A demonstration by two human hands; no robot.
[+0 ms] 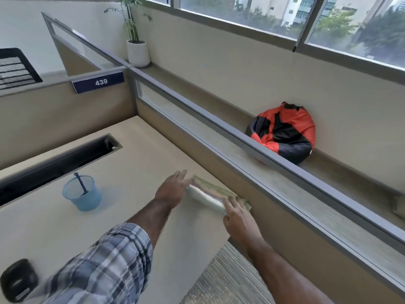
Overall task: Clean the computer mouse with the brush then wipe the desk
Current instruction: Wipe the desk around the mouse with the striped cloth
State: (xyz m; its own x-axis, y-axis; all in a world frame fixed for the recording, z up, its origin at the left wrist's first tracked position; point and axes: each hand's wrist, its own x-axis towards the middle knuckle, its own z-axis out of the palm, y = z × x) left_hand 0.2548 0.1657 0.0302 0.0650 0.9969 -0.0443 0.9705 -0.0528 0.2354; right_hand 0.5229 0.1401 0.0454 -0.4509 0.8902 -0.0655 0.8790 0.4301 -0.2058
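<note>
- My left hand (pixel 173 187) and right hand (pixel 237 212) lie flat, fingers spread, on the ends of a folded green cloth (pixel 213 195) at the tabletop's (pixel 131 172) right edge.
- The black computer mouse (pixel 18 279) sits near left.
- The brush (pixel 80 183) stands in a blue cup (pixel 82 194).

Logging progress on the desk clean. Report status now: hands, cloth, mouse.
Left hand and right hand flat on the folded cloth by the partition. Mouse near desk edge. Brush in blue cup, clear.
</note>
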